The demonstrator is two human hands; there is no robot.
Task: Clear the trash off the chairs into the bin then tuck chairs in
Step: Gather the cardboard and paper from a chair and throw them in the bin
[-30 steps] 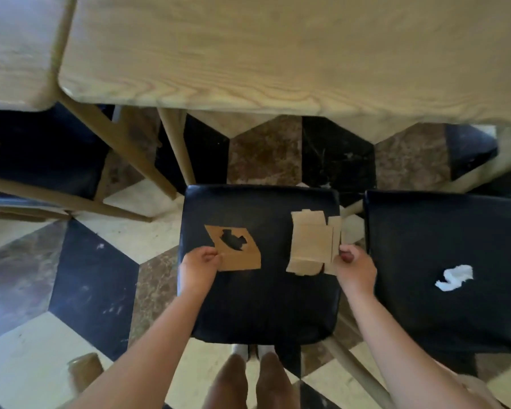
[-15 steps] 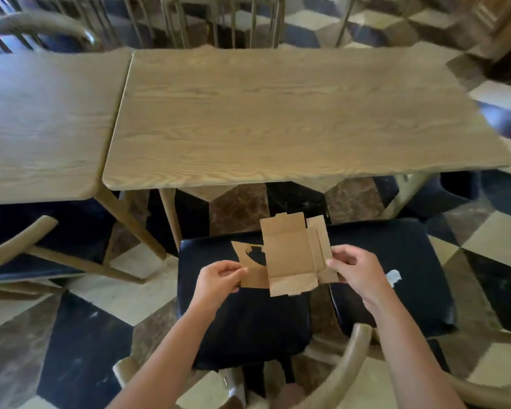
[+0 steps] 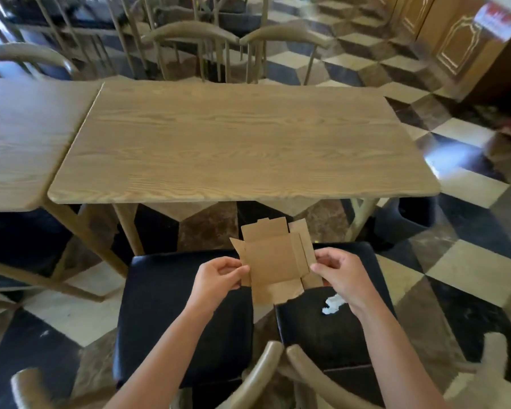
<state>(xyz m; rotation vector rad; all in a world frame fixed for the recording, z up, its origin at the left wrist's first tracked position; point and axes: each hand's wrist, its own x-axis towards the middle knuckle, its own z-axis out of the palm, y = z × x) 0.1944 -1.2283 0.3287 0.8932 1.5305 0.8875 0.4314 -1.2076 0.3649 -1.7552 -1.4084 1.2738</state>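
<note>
1. Trash, cardboard [image 3: 273, 265]: flattened brown carton pieces, matte, creased into panels with small tabs along the top edge; held in the air above the gap between the two chair seats, in front of the bench [image 3: 242, 140]; a second piece appears to sit behind the front one, partly hidden.
2. Left hand [image 3: 219, 276]: fingers curled, pinching the left edge of the cardboard.
3. Right hand [image 3: 341, 271]: fingers curled, pinching the right edge of the same stack.
4. Trash, white scrap [image 3: 332, 304]: crumpled, tissue-like, lying on the right chair seat [image 3: 334, 335], just below the right wrist; not yet collected.
5. Left chair seat [image 3: 174, 314]: black, glossy, leather-like padding; square with rounded corners; no trash showing on the visible part.
6. Chair backs: curved pale wood rails at the bottom edge of the view; both chairs stand pulled out from the bench.
7. Bench: pale wood-grain top, rounded corners, bare.
8. Step in hand, judged: gathering the cardboard into one stack, clearing stage.
9. Next move, judged: free one hand for the white scrap, then carry all to the bin; no bin clearly identifiable in view; tucking remains.
</note>
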